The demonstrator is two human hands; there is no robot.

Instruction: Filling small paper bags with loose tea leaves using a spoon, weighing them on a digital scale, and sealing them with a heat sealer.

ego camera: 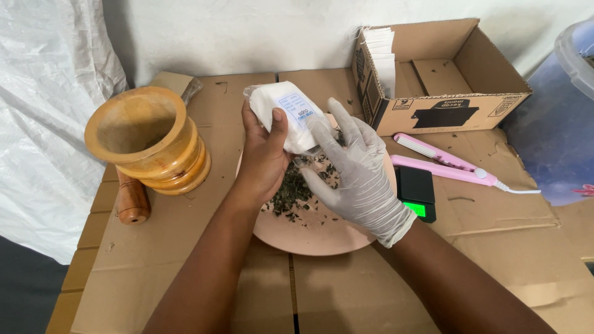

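Head view
Left hand [263,154]: bare; closed around a small white sachet [288,114], thumb across the front face, fingers behind.
Sachet position: in the left-hand grip, raised above the far edge of the pink plate [322,238]; upper end projecting up and away past the thumb.
Sachet long axis: tilted, running from the lower end near the right fingertips up toward the far left.
Sachet markings: blue printed panel on the front face; text not reported.
Right hand [359,176]: gloved in pale grey; fingers loosely spread, not closed on anything; fingertips touching or just beside the lower end of the sachet, exact contact not discernible.
Key relation: sachet directly up and left of the right-hand fingertips; left hand nearer, already gripping; right hand at the lower end only.
Dried green leaf fragments [294,192]: scattered on the plate, directly below both hands.
Wooden mortar [145,139]: well left of the left-hand grip, upright, mouth open.
Wooden pestle [131,198]: beside the mortar base, lying flat.
Small black scale [416,193]: just right of the right hand, green display lit.
Pink heat sealer [442,162]: right of and beyond the scale, on the cardboard surface [185,260].
Cardboard box [445,80]: far right of the grip, open, white sachets stacked upright at its left wall.
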